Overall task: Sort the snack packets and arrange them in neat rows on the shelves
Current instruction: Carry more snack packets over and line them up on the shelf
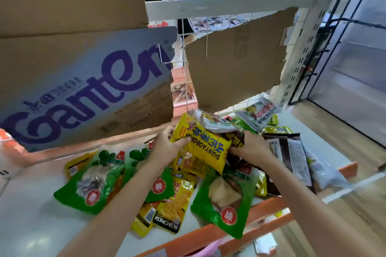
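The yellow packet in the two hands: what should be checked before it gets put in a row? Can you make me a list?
1. Left hand grips the yellow plastic snack packet at its left end: ok.
2. Right hand holds the packet too: cannot tell, its fingers lie at the packet's right edge among dark packets.
3. Packet lifted free of the pile: ok, it sits above the others.
4. Matching yellow packets found: ok, more yellow ones lie just beneath.
5. Bare spot on the white shelf board: ok, front left.
6. Green plastic packets already in neat rows: not ok, they overlap.
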Demonstrator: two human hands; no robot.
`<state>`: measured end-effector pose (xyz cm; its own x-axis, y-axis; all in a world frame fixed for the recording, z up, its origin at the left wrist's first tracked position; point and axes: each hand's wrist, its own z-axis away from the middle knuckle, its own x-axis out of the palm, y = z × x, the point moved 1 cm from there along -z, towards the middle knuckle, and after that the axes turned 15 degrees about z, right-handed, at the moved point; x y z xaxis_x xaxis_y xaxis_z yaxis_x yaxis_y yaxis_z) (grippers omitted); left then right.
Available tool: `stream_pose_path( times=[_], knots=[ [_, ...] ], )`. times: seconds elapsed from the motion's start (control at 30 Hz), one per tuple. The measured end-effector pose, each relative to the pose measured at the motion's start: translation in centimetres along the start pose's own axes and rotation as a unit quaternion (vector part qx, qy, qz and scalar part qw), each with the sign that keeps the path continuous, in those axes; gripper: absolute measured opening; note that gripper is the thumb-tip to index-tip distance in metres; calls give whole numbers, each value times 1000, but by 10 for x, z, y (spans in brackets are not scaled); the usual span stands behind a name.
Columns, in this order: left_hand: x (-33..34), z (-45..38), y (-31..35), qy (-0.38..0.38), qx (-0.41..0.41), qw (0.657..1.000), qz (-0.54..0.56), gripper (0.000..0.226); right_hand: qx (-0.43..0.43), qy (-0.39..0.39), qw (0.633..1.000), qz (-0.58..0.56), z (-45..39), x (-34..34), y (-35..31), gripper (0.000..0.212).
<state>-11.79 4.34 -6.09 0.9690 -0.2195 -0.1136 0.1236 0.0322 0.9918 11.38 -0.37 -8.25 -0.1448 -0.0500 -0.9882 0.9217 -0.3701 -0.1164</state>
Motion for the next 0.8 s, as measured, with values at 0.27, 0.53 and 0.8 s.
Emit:
stream_pose_path(
  times=[0.27, 0.53, 0.8],
  knots=[
    [-53, 19, -5, 123, -65, 957, 256, 30, 48, 8, 969, -242, 55, -12, -1, 30],
    [-92, 73, -12, 152, -73, 888, 427, 11, -17, -180, 788, -589, 104, 10, -77, 30],
    [-163, 162, -26, 117, -52, 934, 334, 78, -89, -273, 762, -580, 121, 45, -167, 39]
  ],
)
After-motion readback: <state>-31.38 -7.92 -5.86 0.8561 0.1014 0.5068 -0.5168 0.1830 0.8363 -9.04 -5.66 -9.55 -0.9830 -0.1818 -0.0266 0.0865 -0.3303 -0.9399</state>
